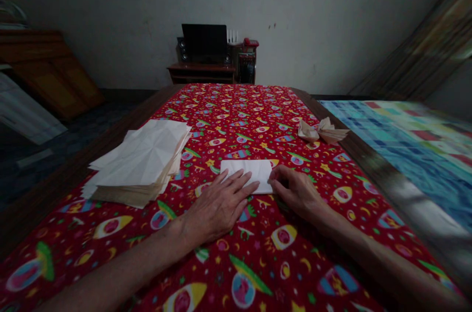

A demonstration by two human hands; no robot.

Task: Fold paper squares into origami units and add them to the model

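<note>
A folded sheet of white paper lies flat on the red patterned cloth in front of me, its long side running left to right. My left hand rests on its left part with the fingers stretched out over it. At the paper's right edge, my right hand is closed, thumb and forefinger pinching that edge. The right fingertips partly hide the corner there, and the left fingers cover the lower left of the paper.
A stack of creased paper sheets lies to the left. Two folded paper pieces, one left and one right, sit at the cloth's right edge. The red cloth covers a dark wooden table. Beyond stands a monitor.
</note>
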